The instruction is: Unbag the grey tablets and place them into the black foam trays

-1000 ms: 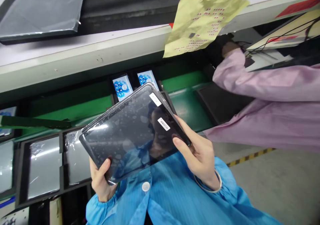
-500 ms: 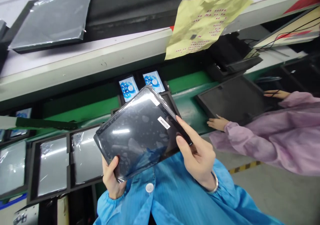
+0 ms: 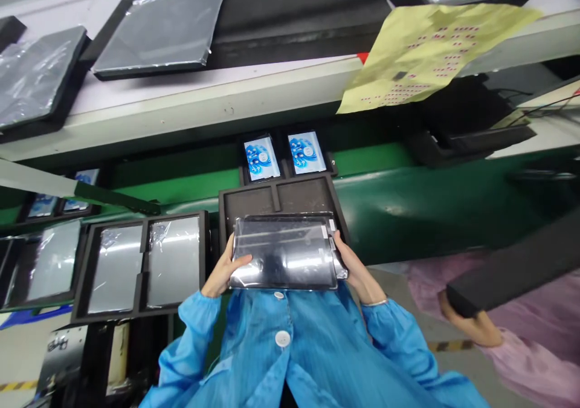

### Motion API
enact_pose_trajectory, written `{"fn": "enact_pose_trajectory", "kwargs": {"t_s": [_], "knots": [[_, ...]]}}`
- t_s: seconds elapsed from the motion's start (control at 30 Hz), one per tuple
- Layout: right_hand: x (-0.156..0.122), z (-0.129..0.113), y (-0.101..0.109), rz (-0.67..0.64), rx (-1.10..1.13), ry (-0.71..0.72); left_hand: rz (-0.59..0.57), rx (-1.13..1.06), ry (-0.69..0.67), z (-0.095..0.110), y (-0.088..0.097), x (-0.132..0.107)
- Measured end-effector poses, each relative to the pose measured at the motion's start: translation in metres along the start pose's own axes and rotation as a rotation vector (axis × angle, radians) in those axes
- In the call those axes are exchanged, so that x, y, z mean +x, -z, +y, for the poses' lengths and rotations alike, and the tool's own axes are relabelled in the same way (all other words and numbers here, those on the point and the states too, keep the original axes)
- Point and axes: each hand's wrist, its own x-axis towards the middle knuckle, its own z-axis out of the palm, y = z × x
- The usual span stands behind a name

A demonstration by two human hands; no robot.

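Observation:
Close to my body I hold a dark tablet (image 3: 281, 254) in shiny clear film, its long side level. A second edge and label show behind its right side, so it looks like two tablets stacked. My left hand (image 3: 225, 270) grips the left end, thumb on the glass. Round the right end my right hand (image 3: 356, 269) is closed, its fingers partly hidden. Just beyond the tablet lies a black foam tray (image 3: 303, 195) with two compartments, its near part covered. Behind that, two devices with lit blue-and-white screens (image 3: 261, 159) sit in another black holder.
At left, a black tray (image 3: 141, 239) holds two film-covered tablets. A white shelf edge (image 3: 203, 103) crosses above, with wrapped panels and a hanging yellow sheet (image 3: 430, 57). At right, a co-worker's hand (image 3: 471, 323) in a pink sleeve holds a black tray (image 3: 521, 263).
The tablet has come down and levelled from its tilt, uncovering the foam tray behind it. The co-worker has lifted the black tray off the bench, toward the lower right.

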Motion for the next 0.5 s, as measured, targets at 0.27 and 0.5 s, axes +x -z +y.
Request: {"fn": "enact_pose_trajectory", "kwargs": {"t_s": [0.27,0.5], "knots": [[0.014,0.039,0.016,0.155,0.191,0.128,-0.145,0.221,-0.17,0.134,0.053,0.075],[0.038,0.059,0.007,0.046,0.146,0.154,-0.423,0.726,0.085,0.185,0.043,0.153]]}}
